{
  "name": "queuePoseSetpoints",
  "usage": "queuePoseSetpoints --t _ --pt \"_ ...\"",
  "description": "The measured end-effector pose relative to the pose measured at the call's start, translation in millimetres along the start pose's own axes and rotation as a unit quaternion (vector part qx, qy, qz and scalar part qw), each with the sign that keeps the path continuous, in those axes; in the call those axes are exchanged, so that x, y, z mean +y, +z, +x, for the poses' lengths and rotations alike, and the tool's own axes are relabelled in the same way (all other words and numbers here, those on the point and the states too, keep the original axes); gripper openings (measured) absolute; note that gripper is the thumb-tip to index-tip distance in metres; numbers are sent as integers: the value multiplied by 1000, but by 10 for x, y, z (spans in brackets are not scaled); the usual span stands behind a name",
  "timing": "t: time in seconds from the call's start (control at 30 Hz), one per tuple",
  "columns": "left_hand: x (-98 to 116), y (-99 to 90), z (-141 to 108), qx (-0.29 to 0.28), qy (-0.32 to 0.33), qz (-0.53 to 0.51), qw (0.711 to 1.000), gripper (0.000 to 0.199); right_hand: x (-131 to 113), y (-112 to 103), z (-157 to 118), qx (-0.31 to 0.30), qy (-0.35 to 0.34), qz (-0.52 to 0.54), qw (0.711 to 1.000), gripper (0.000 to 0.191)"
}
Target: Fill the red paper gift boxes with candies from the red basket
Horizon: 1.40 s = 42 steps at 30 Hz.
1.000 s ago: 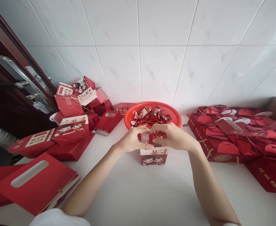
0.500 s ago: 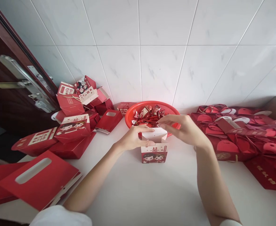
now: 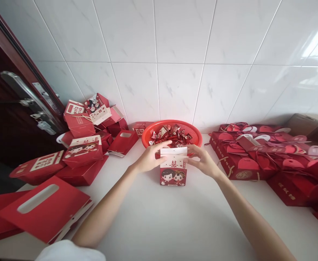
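Note:
A small red and cream candy box point(image 3: 173, 175), printed with two cartoon figures, stands upright on the white table. My left hand point(image 3: 149, 157) grips its upper left side, thumb at the front and fingers behind. On the other side, my right hand point(image 3: 204, 161) has its thumb and fingers on the upper right edge. The box's top panels rise between both hands, and its inside cannot be seen. Just behind it sits a red plastic basket point(image 3: 146, 139) of wrapped candies point(image 3: 172, 133).
Several unfilled-looking red boxes point(image 3: 84, 150) are heaped on the left, near a dark door with a metal handle point(image 3: 23, 102). Rows of red gift boxes point(image 3: 246, 174) with handles stand on the right, a brown carton point(image 3: 302, 127) behind them. A tiled wall point(image 3: 180, 90) closes off the back.
My right hand has come down from above the box's opening to its right side. The top panels now stand closer together. The view has shifted slightly to the right.

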<state>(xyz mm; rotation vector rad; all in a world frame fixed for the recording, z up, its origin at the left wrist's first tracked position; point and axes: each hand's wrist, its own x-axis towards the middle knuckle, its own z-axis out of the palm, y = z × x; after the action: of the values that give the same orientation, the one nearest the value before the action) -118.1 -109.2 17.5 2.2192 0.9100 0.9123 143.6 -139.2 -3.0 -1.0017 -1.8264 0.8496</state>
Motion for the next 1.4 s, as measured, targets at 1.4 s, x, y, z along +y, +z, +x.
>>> queuePoseSetpoints --t 1.4 --pt "-60 142 -47 43 -27 -72 996 47 -274 -60 -191 28 0 -34 999 45"
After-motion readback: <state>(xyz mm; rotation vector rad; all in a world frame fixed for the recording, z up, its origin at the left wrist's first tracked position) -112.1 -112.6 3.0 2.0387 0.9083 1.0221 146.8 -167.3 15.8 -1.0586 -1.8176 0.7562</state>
